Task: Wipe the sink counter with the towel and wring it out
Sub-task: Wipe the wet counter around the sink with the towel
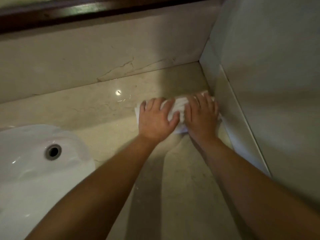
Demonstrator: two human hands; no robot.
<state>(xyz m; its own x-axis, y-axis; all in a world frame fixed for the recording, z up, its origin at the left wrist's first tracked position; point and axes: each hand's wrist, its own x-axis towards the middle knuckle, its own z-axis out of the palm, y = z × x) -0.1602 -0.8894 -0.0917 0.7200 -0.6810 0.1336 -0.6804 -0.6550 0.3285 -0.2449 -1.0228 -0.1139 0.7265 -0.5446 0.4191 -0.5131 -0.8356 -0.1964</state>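
Right now both hands are flat on the white towel (pixel 178 108), which lies bunched on the beige stone counter (pixel 103 108) well to the right of the white sink basin (pixel 34 161), tight against the side wall (pixel 268 84). The towel's right edge touches the low ledge at the foot of that wall, and the back splash (pixel 86 58) rises just beyond it. That placement looks deliberate: judging by the task, the cloth has been pushed to the far end of the counter from the basin so the corner strip gets wiped, and two hands on it spread the pressure over the whole wad rather than one spot.

The left hand (pixel 155 118) lies palm down on the half of the towel nearer the basin, fingers spread and nearly straight, thumb reaching across the cloth toward the other hand. It presses rather than grips. The right hand (pixel 201 115) lies palm down on the half farther from the basin, fingers also straight and fanned, tips near the towel's far edge by the wall. Neither hand has cloth gathered inside curled fingers, as far as the view shows.

Both forearms reach out long from the bottom edge, angled away from the basin, converging on the towel. Between basin and towel the counter shines with a light reflection and what may be a wet film. Wringing is not yet begun, by my reading.
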